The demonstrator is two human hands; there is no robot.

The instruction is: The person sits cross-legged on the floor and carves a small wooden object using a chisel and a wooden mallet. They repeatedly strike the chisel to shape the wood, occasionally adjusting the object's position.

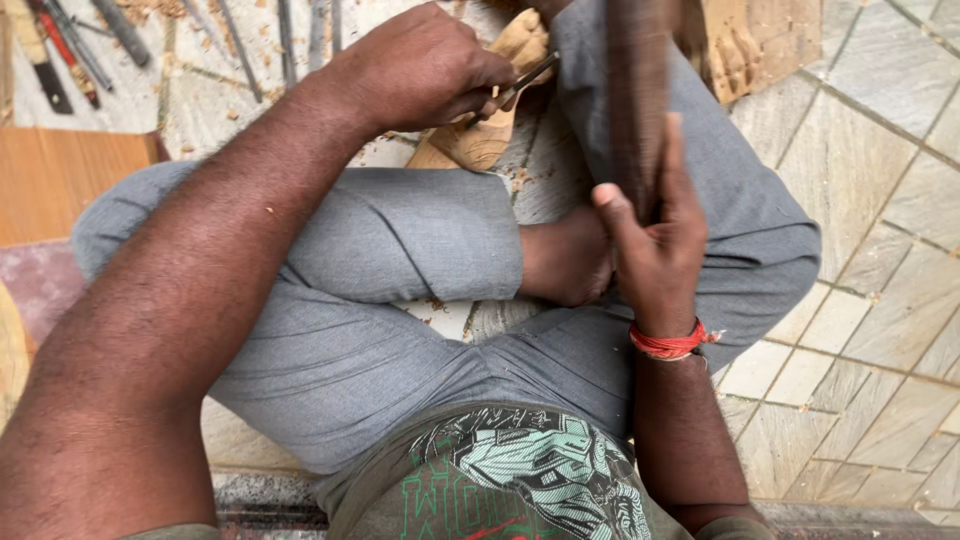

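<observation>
Presently, carving step in hand: right hand (655,235) grips a dark wooden mallet (638,90), raised over the lap; left hand (415,70) is closed around a chisel (520,85) set on the pale wood carving (490,130) on the tiled floor (880,200); next move probably needs a controlled strike on the chisel.

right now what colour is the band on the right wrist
Red, a thread band wound around the wrist; seen in the head view.
</observation>
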